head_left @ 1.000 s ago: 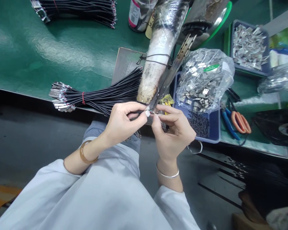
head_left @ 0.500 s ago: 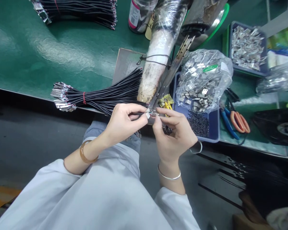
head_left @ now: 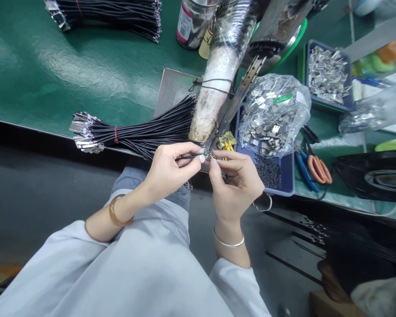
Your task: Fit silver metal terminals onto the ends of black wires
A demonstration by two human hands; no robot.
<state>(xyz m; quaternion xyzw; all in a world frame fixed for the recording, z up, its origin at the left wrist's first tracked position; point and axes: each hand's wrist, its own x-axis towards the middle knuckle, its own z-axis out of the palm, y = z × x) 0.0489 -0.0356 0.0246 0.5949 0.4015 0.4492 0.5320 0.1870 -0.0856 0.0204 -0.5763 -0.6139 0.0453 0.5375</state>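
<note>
My left hand point(head_left: 171, 169) pinches the end of a black cable point(head_left: 190, 156) between thumb and index finger. Its tip lies just below the lower end of a narrow metal bar point(head_left: 229, 112). Facing it, my right hand point(head_left: 236, 182) is closed in a pinch at the wire end; what sits between those fingertips is too small to make out. The fingertips of both hands nearly meet. Behind my left hand, a bundle of black cables point(head_left: 145, 132) with metal connectors at its left end is tied by a red band.
A plastic-wrapped tube point(head_left: 216, 75) slants down above my hands. To the right, a blue bin point(head_left: 287, 180) holds small black pieces and a bag of metal connectors point(head_left: 277, 110). Beyond are pliers point(head_left: 305, 169), a tray of metal parts point(head_left: 345, 103) and a jar point(head_left: 193, 24). Another cable bundle point(head_left: 115, 15) lies at upper left.
My right hand has come slightly left, closer to my left hand, which keeps its pinch on the cable. The view has shifted a little, so things on the right appear further left.
</note>
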